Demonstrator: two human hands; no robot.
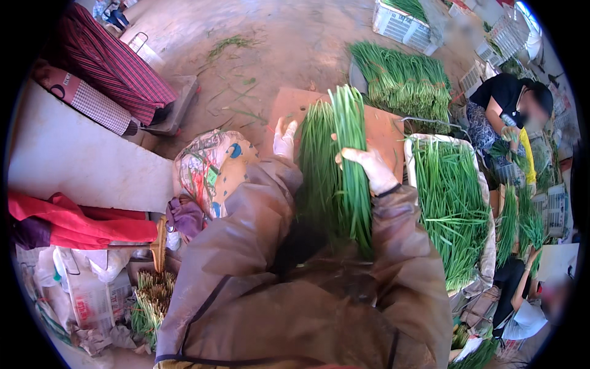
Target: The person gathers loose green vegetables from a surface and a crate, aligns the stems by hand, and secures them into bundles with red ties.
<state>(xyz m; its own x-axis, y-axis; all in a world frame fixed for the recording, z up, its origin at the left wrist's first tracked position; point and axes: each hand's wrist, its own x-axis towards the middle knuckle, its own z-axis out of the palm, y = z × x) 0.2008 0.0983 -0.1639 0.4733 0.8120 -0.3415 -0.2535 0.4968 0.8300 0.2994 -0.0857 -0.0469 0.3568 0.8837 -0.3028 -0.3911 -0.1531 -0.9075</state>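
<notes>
My right hand [373, 170] is closed around an upright bunch of garlic chives [350, 123], its thumb and fingers wrapped over the stalks. A second pile of chives [316, 166] lies just left of that bunch on an orange-brown board [384, 138]. At the left side of the pile is my left hand [284, 138], with thumb and fingers apart and nothing in it. Whether it touches the stalks I cannot tell. Brown translucent sleeves cover both forearms, and the lower ends of the chives hang down in front of my body.
A lined crate of loose chives [452, 209] stands right of the board. Tied bundles [402, 80] are stacked beyond it. Left are a patterned cushion-like bundle [215, 163] and a pale slab [92, 147]. Co-workers [504, 104] sit at right; a person in striped trousers [110, 67] is far left.
</notes>
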